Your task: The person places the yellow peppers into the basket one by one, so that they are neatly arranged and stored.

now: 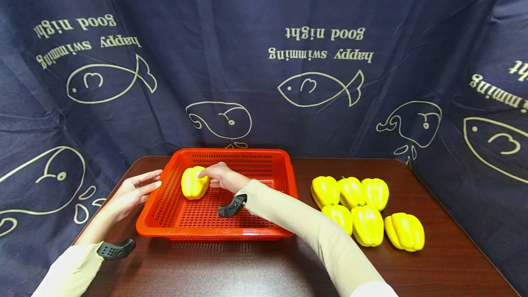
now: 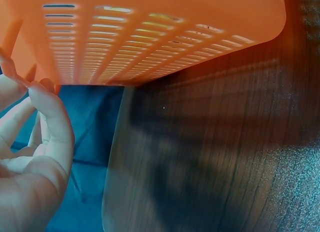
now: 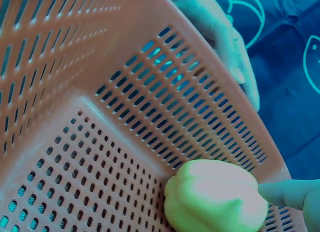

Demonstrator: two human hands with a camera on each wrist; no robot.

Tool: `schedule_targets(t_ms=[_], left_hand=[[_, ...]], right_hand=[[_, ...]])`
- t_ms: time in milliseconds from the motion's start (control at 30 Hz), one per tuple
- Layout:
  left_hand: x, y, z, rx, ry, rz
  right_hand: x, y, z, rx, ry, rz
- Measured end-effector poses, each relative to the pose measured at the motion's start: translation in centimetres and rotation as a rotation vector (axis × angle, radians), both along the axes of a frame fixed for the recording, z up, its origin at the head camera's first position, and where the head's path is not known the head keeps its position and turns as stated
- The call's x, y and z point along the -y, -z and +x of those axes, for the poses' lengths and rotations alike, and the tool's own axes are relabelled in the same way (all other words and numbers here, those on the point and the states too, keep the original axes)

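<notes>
A yellow bell pepper (image 1: pixel 194 183) sits at the left side of a red plastic basket (image 1: pixel 214 233), near the slotted wall. My right hand (image 1: pixel 224 177) reaches into the basket. One extended finger (image 3: pixel 285 192) touches the pepper (image 3: pixel 215 197), while the other fingers are partly hidden and show no grip on it. Outside the basket, my left hand (image 1: pixel 129 194) has its fingers stretched toward the left rim. In the left wrist view, this hand (image 2: pixel 35 152) has its fingertips at the basket wall (image 2: pixel 150 57).
Several more yellow bell peppers (image 1: pixel 368 224) lie grouped on the brown table (image 1: pixel 255 269) to the basket's right. One pepper (image 1: pixel 405 232) lies slightly aside. A dark blue curtain (image 1: pixel 247 58) with fish drawings hangs behind and at both sides.
</notes>
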State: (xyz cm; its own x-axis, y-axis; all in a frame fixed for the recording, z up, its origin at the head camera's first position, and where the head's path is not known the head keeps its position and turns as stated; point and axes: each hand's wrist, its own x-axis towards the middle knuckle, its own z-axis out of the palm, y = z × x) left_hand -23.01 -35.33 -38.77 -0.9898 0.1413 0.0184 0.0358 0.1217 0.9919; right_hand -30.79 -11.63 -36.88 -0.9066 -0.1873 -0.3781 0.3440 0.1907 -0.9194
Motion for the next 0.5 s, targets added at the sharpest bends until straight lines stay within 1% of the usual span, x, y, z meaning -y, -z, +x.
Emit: schedule_targets(t_ms=[100, 200, 367, 500], left_hand=[[0.0, 0.1, 0.1, -0.008, 0.01, 0.014], [0.1, 0.2, 0.1, -0.019, 0.019, 0.038], [0.0, 0.3, 0.2, -0.027, 0.024, 0.078], [0.0, 0.3, 0.1, -0.026, 0.025, 0.084]], right_hand=[[-0.1, -0.5, 0.2, -0.012, 0.008, 0.008], [-0.3, -1.0, 0.3, -0.024, -0.005, 0.006], [-0.9, -1.9, 0.2, -0.036, -0.071, -0.014], [-1.7, -2.7, 0.3, -0.048, -0.141, -0.017]])
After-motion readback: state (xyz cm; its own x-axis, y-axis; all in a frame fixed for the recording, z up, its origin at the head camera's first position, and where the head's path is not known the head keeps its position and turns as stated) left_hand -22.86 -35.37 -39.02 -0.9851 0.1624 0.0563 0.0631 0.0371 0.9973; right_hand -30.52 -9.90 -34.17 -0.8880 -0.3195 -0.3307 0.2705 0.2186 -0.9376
